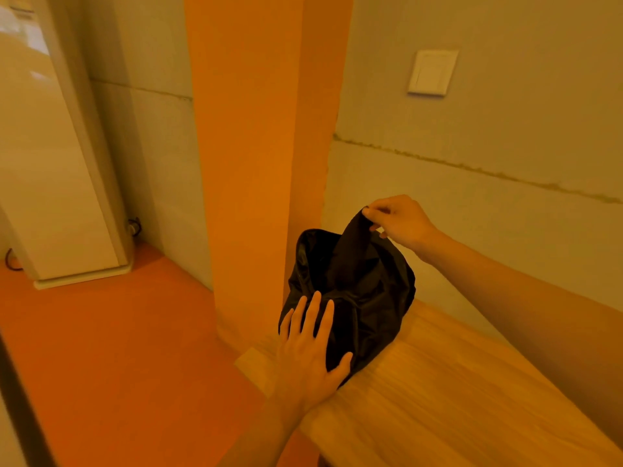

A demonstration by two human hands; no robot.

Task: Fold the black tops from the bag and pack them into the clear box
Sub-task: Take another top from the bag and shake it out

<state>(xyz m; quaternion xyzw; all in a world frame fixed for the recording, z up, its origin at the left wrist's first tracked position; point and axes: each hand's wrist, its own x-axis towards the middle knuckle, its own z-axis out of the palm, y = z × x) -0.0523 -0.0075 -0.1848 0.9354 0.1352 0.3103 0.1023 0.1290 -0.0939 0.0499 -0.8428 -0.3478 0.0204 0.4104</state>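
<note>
A black bag (374, 318) stands at the far left end of a wooden table (455, 399), against an orange pillar. My left hand (310, 352) lies flat against the bag's near side, fingers straight and spread. My right hand (397, 220) pinches a strip of black cloth (352, 244) and holds it up above the bag's open mouth; the rest of that black top is hidden inside the bag. The clear box is not in view.
The orange pillar (256, 163) rises right behind the bag. A grey wall with a white switch plate (433, 73) runs along the table's far side. Orange floor (118, 348) lies to the left, with a white appliance (60, 197) standing on it.
</note>
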